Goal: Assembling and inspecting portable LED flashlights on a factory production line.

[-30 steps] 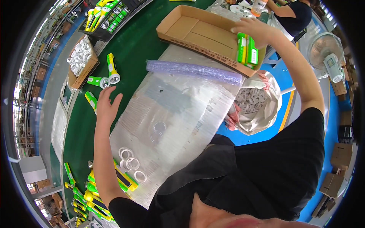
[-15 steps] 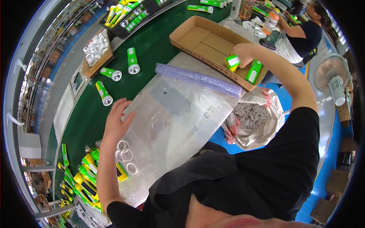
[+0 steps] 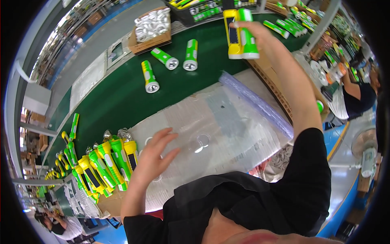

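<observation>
Two flashlights are raised over the far part of the green bench in my right hand [image 3: 261, 34]. One is a yellow flashlight [image 3: 232, 40] with a dark panel; beside it is a green flashlight [image 3: 248, 42] with a pale end. My left hand [image 3: 156, 153] hovers with fingers apart and nothing in it, partly hiding white rings on the plastic-covered work board [image 3: 191, 114]. Left of that hand lies a pile of yellow and green flashlights [image 3: 106, 162]. Three more lie on the green surface: one green-yellow flashlight [image 3: 148, 77], a second flashlight [image 3: 164, 59] and a third flashlight [image 3: 191, 55].
A rolled purple-tinted plastic film [image 3: 258, 105] lies along the board's right side, next to a cardboard box [image 3: 268, 79]. A carton of white parts [image 3: 151, 26] and a dark crate [image 3: 195, 18] stand at the back. A co-worker [image 3: 357, 95] sits at right, near a fan [image 3: 367, 156].
My right hand has come out of the cardboard box and now holds two flashlights up over the bench. The whole view has swung left. My left hand stays open, now by the rings.
</observation>
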Available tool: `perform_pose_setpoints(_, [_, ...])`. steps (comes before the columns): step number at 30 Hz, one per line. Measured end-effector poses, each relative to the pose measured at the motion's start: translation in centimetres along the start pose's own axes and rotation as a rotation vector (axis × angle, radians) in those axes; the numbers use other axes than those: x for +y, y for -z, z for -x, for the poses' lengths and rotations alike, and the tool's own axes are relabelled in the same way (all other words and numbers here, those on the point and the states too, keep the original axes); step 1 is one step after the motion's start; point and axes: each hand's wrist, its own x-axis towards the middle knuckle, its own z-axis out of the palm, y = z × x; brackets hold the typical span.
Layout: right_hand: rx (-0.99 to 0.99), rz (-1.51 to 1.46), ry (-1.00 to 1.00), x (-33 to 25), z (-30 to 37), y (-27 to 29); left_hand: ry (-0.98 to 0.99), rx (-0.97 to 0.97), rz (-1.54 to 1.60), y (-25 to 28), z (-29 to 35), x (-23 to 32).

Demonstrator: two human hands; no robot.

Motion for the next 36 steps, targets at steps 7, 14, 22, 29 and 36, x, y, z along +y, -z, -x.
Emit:
perform_pose_setpoints(7, [0.558, 1.020, 0.324, 6.4, -10.8, -2.0, 0.149, 0.007, -0.075, 1.6, 3.4, -2.0])
perform_pose_setpoints(14, [-0.051, 1.127, 0.565, 3.0, 4.5, 8.9, 0.143, 0.001, -0.063, 0.4, 2.1, -1.9])
perform_pose_setpoints(22, [-0.287, 1.811, -0.194, 7.6, 24.0, 20.1, -0.045, -0.065, -0.011, -2.7, 0.5, 0.9])
perform_pose_setpoints(29, [-0.428, 1.853, -0.071, 9.0, 24.8, 23.1, -0.109, -0.060, -0.153, -2.5, 3.4, 2.5])
perform_pose_setpoints(36, [0.172, 1.820, 0.586, 10.9, 24.8, 22.9, 0.087, 0.169, 0.060, -3.4, 10.5, 0.4])
